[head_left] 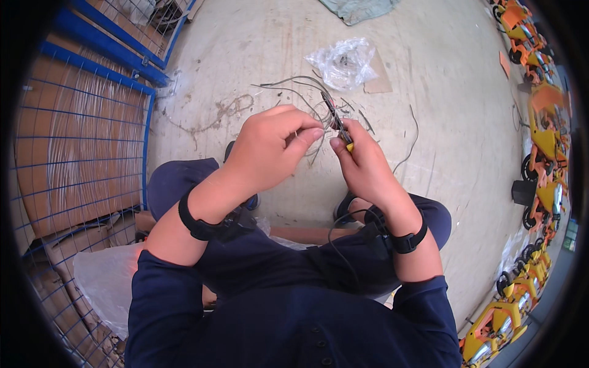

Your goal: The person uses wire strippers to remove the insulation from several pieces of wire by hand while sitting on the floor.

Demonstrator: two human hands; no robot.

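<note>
My left hand is closed in a pinch, its thumb and index fingertips together on a thin grey cable. The cable loops out in front of the fingers; its exact path between them is too small to make out. Close by on the right, my right hand grips a pair of pliers. They have dark jaws pointing away and up to the left, and a bit of yellow shows on the handle beside my thumb. The jaws are near the cable loop; whether they touch it I cannot tell.
Short cable offcuts and a longer wire lie on the concrete floor. Beyond are clear plastic wrap on cardboard and a greenish cloth. A blue wire cage stands left; yellow-orange toy motorbikes line the right.
</note>
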